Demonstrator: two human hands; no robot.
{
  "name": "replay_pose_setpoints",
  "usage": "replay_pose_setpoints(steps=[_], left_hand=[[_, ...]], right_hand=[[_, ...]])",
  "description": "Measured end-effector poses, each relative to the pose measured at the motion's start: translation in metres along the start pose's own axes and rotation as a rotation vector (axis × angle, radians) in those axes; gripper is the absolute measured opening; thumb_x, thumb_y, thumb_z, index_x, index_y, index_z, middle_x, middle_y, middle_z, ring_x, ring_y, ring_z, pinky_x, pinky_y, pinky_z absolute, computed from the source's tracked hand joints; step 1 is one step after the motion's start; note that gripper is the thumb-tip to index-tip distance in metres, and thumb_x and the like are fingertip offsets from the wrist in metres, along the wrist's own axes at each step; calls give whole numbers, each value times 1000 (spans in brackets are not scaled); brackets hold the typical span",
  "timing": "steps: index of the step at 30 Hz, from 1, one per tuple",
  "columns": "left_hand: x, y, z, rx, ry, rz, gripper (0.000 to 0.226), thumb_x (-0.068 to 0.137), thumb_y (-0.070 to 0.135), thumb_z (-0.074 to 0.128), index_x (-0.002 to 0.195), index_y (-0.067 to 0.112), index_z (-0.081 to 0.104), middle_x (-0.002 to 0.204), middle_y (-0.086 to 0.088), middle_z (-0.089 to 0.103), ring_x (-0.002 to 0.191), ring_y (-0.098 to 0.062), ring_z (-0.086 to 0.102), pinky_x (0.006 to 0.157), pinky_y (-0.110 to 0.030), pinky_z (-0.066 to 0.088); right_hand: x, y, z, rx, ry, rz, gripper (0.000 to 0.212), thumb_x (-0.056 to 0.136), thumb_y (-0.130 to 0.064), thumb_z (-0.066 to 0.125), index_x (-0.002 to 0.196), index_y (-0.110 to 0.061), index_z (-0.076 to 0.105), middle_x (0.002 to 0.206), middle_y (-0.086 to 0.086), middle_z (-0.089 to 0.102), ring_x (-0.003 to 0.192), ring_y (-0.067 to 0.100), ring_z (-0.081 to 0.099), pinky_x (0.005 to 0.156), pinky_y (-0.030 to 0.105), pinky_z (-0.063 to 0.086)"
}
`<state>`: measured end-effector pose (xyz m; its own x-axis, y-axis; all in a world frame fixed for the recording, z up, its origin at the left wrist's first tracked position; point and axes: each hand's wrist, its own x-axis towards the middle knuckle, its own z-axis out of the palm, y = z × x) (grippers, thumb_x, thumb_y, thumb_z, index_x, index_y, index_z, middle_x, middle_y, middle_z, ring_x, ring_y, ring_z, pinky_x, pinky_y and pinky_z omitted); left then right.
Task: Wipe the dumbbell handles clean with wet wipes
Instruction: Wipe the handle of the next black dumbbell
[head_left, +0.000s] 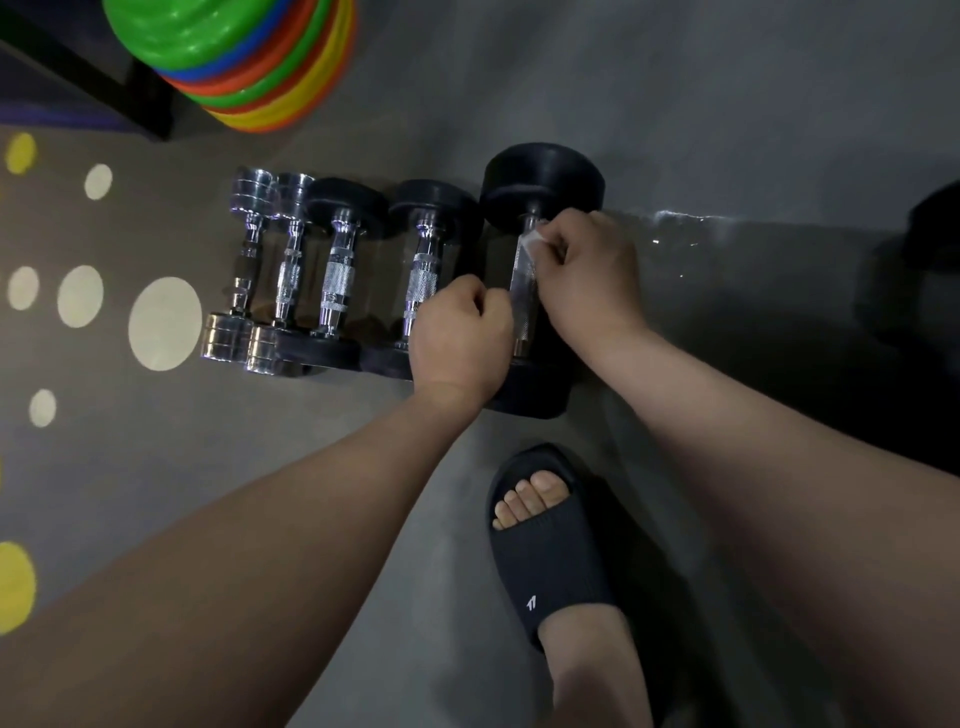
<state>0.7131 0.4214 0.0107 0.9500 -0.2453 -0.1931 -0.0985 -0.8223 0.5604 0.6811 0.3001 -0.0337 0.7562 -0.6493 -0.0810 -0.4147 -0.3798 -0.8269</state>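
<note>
Several dumbbells lie side by side on the grey floor, two chrome ones (244, 270) at the left and black-ended ones to their right. The largest black dumbbell (543, 182) lies at the right end of the row. A thin white wet wipe (524, 262) is draped over its knurled chrome handle. My right hand (587, 270) pinches the wipe at the handle's far end. My left hand (460, 338) has its fingers curled at the wipe's near edge beside the handle.
A stack of coloured discs (234, 57) sits on a dark base at the top left. The floor at the left has pale and yellow dots (163, 322). My foot in a black slide sandal (550, 545) stands just below the dumbbells. A dark object (935, 223) sits at the right edge.
</note>
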Motion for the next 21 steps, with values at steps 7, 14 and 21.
replay_pose_setpoints(steps=[7,14,21], left_hand=[[0,-4,1,-39,9,18,26,89,20,49,69,3,54,61,-3,52,65,-27,49,59,-40,40],[-2,-5,1,-42,14,3,26,90,19,50,66,7,50,58,1,48,57,-16,41,55,-34,30],[-2,-3,1,-33,15,-11,25,90,21,51,72,4,56,60,0,50,60,-20,42,56,-35,33]], right_hand=[[-19,7,4,41,8,3,13,93,-26,66,90,-14,69,91,2,60,78,12,52,63,15,30],[1,-5,8,82,108,103,20,93,-26,65,81,-10,63,84,4,63,75,16,57,59,11,33],[2,-5,2,16,41,50,20,95,-26,62,82,-11,64,86,3,62,73,13,51,57,13,31]])
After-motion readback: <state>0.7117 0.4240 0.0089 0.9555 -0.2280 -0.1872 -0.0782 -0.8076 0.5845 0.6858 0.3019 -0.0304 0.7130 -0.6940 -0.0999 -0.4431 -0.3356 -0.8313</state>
